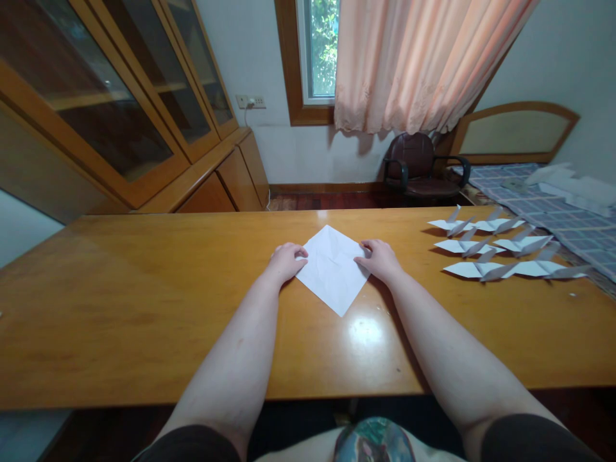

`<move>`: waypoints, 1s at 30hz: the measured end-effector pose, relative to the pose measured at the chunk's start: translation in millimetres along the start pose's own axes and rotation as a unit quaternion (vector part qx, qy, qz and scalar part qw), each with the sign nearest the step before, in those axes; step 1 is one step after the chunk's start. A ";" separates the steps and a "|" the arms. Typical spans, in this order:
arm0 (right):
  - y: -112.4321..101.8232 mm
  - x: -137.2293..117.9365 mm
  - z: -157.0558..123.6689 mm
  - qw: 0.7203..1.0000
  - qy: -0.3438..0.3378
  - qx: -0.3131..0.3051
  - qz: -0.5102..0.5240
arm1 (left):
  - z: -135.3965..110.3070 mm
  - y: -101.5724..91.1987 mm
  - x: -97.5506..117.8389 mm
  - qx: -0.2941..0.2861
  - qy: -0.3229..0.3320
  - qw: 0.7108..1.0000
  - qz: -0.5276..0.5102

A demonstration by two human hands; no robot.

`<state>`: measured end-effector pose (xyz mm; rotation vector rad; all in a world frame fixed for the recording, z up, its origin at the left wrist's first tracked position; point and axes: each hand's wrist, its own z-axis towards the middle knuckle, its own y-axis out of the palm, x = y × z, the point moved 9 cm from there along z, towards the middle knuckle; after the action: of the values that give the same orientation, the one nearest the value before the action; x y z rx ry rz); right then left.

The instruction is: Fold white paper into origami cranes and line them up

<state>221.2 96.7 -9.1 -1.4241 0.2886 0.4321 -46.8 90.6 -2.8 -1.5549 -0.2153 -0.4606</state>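
Observation:
A square sheet of white paper (334,273) lies on the wooden table, turned so that one corner points toward me, with faint creases across it. Its left corner is pinched between the thumb and fingers of my left hand (287,262). At the opposite corner my right hand (380,260) grips the sheet the same way. Off to the right stand several folded white paper cranes (476,270), set out in rows, apart from both hands.
The wooden table (144,308) spans the view, its near edge just before my body. Beyond it are a glass-door cabinet (158,83) at left, a dark red armchair (416,163) under a pink curtain (409,64), and a bed with a checked cover (568,205) at right.

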 end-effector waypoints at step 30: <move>-1.9 -49.2 -17.6 0.993 -0.108 -0.035 -0.024 | -24.0 15.9 63.9 -0.064 0.136 0.987 0.054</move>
<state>179.4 73.4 12.0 -1.4360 0.0645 0.5575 13.4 56.7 8.9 -1.6003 0.1097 -0.6046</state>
